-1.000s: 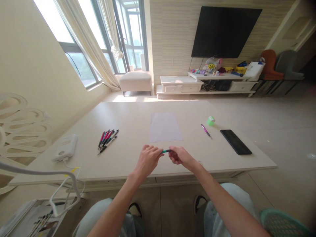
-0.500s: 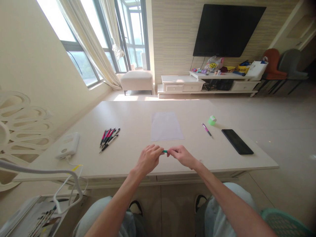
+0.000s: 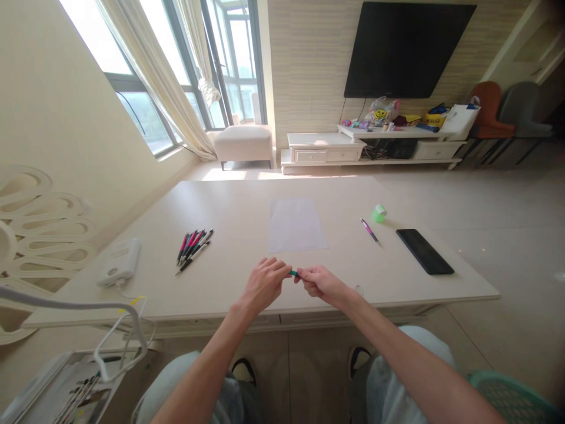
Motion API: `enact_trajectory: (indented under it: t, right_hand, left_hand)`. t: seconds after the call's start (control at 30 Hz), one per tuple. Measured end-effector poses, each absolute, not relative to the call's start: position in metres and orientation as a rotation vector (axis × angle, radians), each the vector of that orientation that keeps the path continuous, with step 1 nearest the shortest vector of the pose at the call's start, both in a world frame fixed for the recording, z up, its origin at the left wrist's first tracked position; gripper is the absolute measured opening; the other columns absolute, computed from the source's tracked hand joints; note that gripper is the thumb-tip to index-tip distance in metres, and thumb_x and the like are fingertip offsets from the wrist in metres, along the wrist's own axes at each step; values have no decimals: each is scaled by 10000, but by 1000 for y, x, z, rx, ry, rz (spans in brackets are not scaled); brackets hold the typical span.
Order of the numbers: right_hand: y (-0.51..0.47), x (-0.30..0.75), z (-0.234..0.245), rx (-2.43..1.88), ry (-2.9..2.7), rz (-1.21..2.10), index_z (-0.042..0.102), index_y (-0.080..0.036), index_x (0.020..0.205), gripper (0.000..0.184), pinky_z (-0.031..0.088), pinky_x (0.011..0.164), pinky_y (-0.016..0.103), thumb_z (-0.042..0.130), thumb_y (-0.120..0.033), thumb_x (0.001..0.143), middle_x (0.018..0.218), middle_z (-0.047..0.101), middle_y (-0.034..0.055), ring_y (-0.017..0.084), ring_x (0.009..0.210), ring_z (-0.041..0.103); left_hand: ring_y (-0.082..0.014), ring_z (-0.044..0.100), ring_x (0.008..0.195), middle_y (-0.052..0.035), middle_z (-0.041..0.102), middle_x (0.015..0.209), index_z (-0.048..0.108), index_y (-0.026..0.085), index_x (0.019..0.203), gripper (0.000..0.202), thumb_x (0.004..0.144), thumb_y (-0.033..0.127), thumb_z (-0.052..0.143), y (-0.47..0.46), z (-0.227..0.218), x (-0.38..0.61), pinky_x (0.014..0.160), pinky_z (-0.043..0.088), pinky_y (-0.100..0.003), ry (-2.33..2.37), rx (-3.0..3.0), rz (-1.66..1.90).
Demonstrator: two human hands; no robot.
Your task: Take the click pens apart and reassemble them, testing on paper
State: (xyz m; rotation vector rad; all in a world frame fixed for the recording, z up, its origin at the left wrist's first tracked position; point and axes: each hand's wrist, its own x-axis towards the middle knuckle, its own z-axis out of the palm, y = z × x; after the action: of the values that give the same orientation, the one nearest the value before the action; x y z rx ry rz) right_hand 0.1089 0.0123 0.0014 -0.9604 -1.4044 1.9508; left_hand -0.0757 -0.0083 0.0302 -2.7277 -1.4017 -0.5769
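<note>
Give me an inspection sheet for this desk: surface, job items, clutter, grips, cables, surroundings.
Surface: pale table, flat, no spills seen.
Job's things: teal pen, mostly hidden by fingers, held over the near edge.
Clutter: pen bundle left; paper sheet centre; purple pen, green tape roll and black phone right; white box far left.
Grips: left hand and right hand both pinch the teal pen, one at each end.
Cables: white cable loops off the near-left corner.
Surroundings: TV, low cabinet, ottoman, window.
</note>
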Motion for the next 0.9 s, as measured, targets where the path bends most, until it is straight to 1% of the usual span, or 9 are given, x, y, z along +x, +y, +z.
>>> enact_trajectory:
  t: [0.17, 0.3, 0.4, 0.5, 0.57, 0.63, 0.73, 0.83, 0.9]
  right_hand:
    - [4, 107, 8, -1056, -1744, 1289, 627, -164, 717, 377, 213, 470, 249, 473, -481, 849, 477, 356, -40, 96, 466, 277]
    - [2, 112, 15, -928, -2074, 830, 667, -199, 820, 279, 335, 646, 286, 488, -408, 865, 713, 591, 65, 171, 691, 472]
    - [6, 114, 16, -996, -2038, 981, 665, -198, 849, 337, 344, 622, 275, 501, -493, 843, 702, 588, 52, 160, 667, 478]
    - [11, 114, 11, -1030, -1773, 1581, 637, -154, 813, 533, 262, 473, 239, 377, -618, 846, 512, 408, -31, 94, 466, 329]
    - [12, 112, 7, -954, -1556, 1930, 607, -143, 795, 530, 181, 425, 227, 398, -629, 830, 476, 253, -84, 67, 421, 188]
    - [11, 110, 5, -893, -1421, 2049, 579, -151, 772, 441, 137, 414, 226, 514, -588, 788, 483, 186, -104, 59, 427, 122]
    - [5, 106, 7, -944, -1472, 1802, 572, -157, 704, 372, 147, 421, 231, 553, -520, 784, 459, 216, -92, 62, 427, 153]
    - [-1, 104, 13, -1014, -1749, 1271, 630, -166, 710, 325, 260, 480, 244, 524, -450, 827, 508, 431, -26, 96, 487, 335]
    - [-2, 106, 16, -986, -1901, 997, 673, -192, 796, 274, 350, 581, 262, 518, -413, 843, 669, 591, 30, 144, 625, 475]
  left_hand:
    - [-139, 549, 711, -16, 634, 736, 641, 211, 840, 214, 895, 226, 435, -9, 34, -77, 636, 369, -248, -1580, -2793, -666]
    - [-108, 525, 584, 18, 609, 626, 644, 187, 741, 239, 873, 211, 446, -9, 37, -82, 559, 358, -216, -1769, -2997, -726]
    - [-122, 550, 652, 5, 639, 699, 656, 199, 810, 220, 880, 219, 449, -9, 36, -83, 593, 368, -226, -1737, -2900, -766]
    - [-150, 561, 763, -22, 656, 793, 646, 217, 880, 198, 886, 195, 449, -10, 33, -79, 696, 383, -265, -1563, -2751, -734]
    - [-162, 550, 763, -30, 649, 780, 636, 214, 854, 206, 877, 152, 441, -11, 31, -77, 721, 378, -290, -1455, -2711, -639]
    - [-169, 540, 752, -33, 641, 769, 625, 209, 843, 215, 868, 123, 430, -13, 30, -75, 712, 373, -303, -1399, -2687, -564]
    - [-170, 540, 747, -27, 637, 754, 617, 209, 841, 206, 879, 145, 426, -14, 31, -75, 701, 372, -302, -1420, -2682, -566]
    - [-149, 552, 718, -14, 632, 732, 621, 216, 853, 202, 901, 209, 425, -14, 33, -77, 652, 379, -268, -1536, -2738, -653]
    - [-140, 563, 714, -11, 634, 740, 622, 219, 861, 207, 907, 237, 422, -13, 34, -78, 632, 383, -251, -1596, -2781, -702]
